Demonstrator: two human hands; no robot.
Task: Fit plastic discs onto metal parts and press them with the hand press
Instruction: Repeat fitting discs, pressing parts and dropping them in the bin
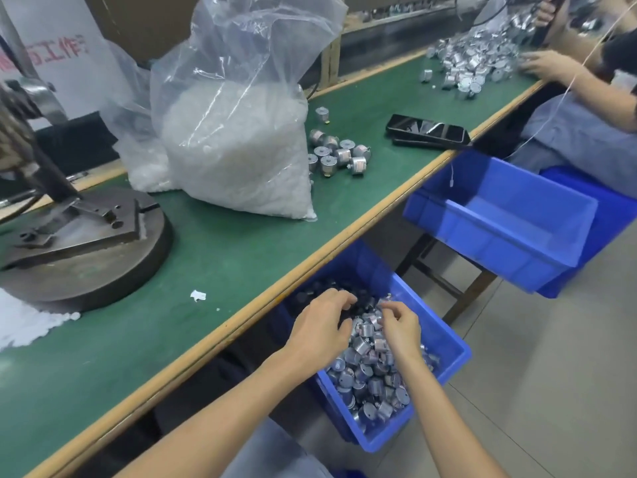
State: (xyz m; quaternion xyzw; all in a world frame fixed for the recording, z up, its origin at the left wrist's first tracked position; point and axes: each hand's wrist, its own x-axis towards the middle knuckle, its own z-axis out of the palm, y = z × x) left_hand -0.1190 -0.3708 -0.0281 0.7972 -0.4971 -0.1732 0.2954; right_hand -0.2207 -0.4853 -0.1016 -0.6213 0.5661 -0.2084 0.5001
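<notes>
- Stock-gathering looked like the step in hand: the left hand [319,327] and the right hand [401,326] were both down in a blue bin [451,343] set below the front edge of the green table [241,263].
- Fingers of both hands were bent into the heap of metal parts [365,374] filling that bin. Whether either hand had closed on a part was hidden by the knuckles, so I could not tell.
- Plastic discs [238,146] sat well apart from the hands, heaped white inside a clear bag standing on the table. Some loose discs [24,326] lay at the table's left edge, just beside the press base.
- Hand press [82,236] stood on the table to the left with no hand near it, and its upper part was blurred.
- Beside the bag lay a small cluster of parts [339,155]. Whether these were finished pieces or ones waiting, I could not tell.
- Progress, as I judged it, was early in a cycle. Parts were only being gathered, and fitting a disc and pressing it were yet to come.
- Further right, a second blue bin [499,232] sat beside the table, a dark phone [427,131] lay on it, and another person's hand [548,65] rested by a separate far pile [472,60].
</notes>
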